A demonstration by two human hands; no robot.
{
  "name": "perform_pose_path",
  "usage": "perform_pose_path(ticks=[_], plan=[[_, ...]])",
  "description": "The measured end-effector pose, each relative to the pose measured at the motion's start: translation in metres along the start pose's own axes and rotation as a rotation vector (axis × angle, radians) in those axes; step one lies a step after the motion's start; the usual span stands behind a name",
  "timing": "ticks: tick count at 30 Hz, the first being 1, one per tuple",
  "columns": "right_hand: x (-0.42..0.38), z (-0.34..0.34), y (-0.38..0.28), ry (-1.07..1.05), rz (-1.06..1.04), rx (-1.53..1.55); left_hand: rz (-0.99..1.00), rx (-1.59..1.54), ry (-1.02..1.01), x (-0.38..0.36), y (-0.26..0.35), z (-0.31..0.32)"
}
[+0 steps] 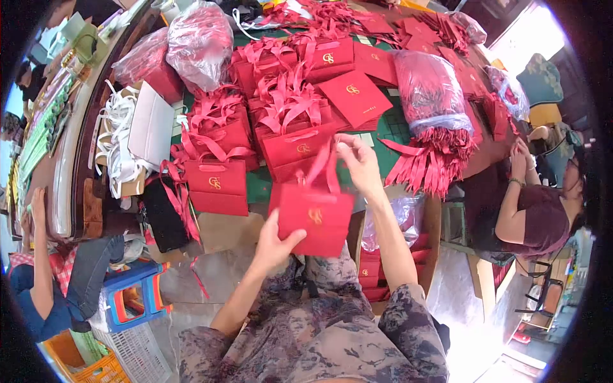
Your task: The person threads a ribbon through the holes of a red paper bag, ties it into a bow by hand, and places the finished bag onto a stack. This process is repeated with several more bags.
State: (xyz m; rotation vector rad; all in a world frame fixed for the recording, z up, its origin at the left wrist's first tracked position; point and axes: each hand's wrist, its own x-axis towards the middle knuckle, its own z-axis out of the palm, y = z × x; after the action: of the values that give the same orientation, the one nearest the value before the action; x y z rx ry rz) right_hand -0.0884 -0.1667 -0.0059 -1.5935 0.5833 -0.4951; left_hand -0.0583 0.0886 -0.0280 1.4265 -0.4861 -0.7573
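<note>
A red paper bag with a gold logo hangs in front of my body, near the table's front edge. My left hand grips its lower left side, thumb across the front. Above the bag's right side, my right hand pinches the red ribbon that rises from its top. Just behind, a stack of red bags with ribbon handles stands on the table. Another row of such bags stands to the left.
Plastic-wrapped red bundles lie at the right, others at the back left. White bags with white ribbons stand left. An open carton is below the table's edge. People sit at the right and left.
</note>
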Motion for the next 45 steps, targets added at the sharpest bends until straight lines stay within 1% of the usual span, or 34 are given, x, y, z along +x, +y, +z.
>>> perform_pose_path(ticks=[1, 2, 4, 5, 6, 8, 9, 10, 12, 14, 15, 16, 18, 19, 20, 22, 23, 24, 26, 27, 28, 30, 32, 34, 36, 38, 40, 42, 45], plan=[[0.000, -0.003, 0.004, 0.037, -0.066, -0.060, -0.001, -0.095, 0.035, 0.007, 0.009, -0.001], [-0.003, -0.006, 0.008, 0.041, -0.063, -0.058, 0.065, -0.115, 0.064, 0.017, 0.017, -0.004], [-0.013, -0.012, 0.008, 0.008, 0.034, 0.017, 0.140, -0.146, 0.191, 0.037, 0.038, -0.003], [-0.017, -0.013, 0.008, -0.068, 0.029, -0.003, 0.209, -0.129, 0.221, 0.048, 0.045, -0.004], [-0.019, -0.012, 0.014, -0.074, 0.032, -0.029, 0.276, -0.111, 0.251, 0.059, 0.051, -0.003], [-0.026, -0.007, 0.028, -0.057, -0.117, -0.183, 0.309, -0.160, 0.274, 0.080, 0.056, 0.001], [-0.033, -0.004, 0.029, 0.004, -0.324, -0.413, 0.332, -0.165, 0.280, 0.090, 0.049, 0.000], [-0.043, -0.002, 0.024, -0.057, -0.249, -0.421, 0.357, -0.171, 0.287, 0.097, 0.042, 0.000], [-0.066, 0.000, 0.018, -0.162, -0.320, -0.720, 0.348, -0.213, 0.264, 0.102, 0.022, 0.000], [-0.083, 0.008, 0.016, -0.206, -0.349, -0.832, 0.381, 0.066, 0.297, 0.104, 0.003, -0.003], [-0.090, 0.010, 0.017, -0.256, -0.347, -0.922, 0.311, 0.226, 0.345, 0.101, 0.001, -0.004], [-0.093, 0.009, 0.021, -0.253, -0.344, -0.922, 0.310, 0.226, 0.341, 0.099, -0.001, -0.002], [-0.096, 0.009, 0.034, -0.255, -0.480, -0.954, 0.436, 0.456, 0.447, 0.096, -0.005, 0.006], [-0.097, 0.007, 0.037, -0.268, -0.498, -0.945, 0.500, 0.573, 0.500, 0.094, -0.005, 0.009], [-0.097, 0.005, 0.040, -0.267, -0.499, -0.944, 0.501, 0.575, 0.500, 0.091, -0.005, 0.010], [-0.098, 0.001, 0.043, -0.271, -0.564, -0.972, 0.477, 0.666, 0.623, 0.087, -0.006, 0.014], [-0.099, 0.001, 0.045, -0.270, -0.564, -0.972, 0.625, 0.810, 0.696, 0.087, -0.010, 0.013], [-0.100, 0.001, 0.047, -0.256, -0.605, -0.986, 0.626, 0.810, 0.696, 0.086, -0.014, 0.011], [-0.102, 0.000, 0.054, -0.241, -0.650, -0.999, 0.866, 1.026, 0.677, 0.086, -0.024, 0.008], [-0.103, -0.001, 0.059, -0.233, -0.703, -0.997, 0.935, 0.937, 0.673, 0.091, -0.025, 0.010], [-0.105, -0.003, 0.063, -0.222, -0.755, -0.995, 0.936, 0.936, 0.672, 0.090, -0.024, 0.008], [-0.110, -0.014, 0.067, -0.216, -0.781, -0.961, 0.877, 1.265, 0.385, 0.090, -0.020, 0.004], [-0.118, -0.029, 0.068, -0.210, -0.809, -0.929, 0.904, 1.217, 0.426, 0.101, -0.026, 0.007], [-0.131, -0.044, 0.066, -0.194, -0.875, -0.878, 0.888, 1.238, 0.370, 0.107, -0.027, 0.002], [-0.152, -0.058, 0.065, -0.191, -0.865, -0.844, 0.901, 1.250, 0.362, 0.107, -0.028, 0.001], [-0.174, -0.069, 0.055, -0.158, -0.852, -0.804, 0.859, 1.272, 0.338, 0.102, -0.023, 0.004], [-0.190, -0.073, 0.052, -0.039, -0.853, -0.787, 0.853, 1.254, 0.311, 0.093, -0.014, 0.007], [-0.197, -0.070, 0.048, 0.064, -0.807, -0.762, 0.763, 1.094, 0.304, 0.085, -0.003, 0.012], [-0.189, -0.060, 0.048, 0.075, -0.785, -0.728, 0.565, 0.907, 0.245, 0.070, 0.001, 0.005]])
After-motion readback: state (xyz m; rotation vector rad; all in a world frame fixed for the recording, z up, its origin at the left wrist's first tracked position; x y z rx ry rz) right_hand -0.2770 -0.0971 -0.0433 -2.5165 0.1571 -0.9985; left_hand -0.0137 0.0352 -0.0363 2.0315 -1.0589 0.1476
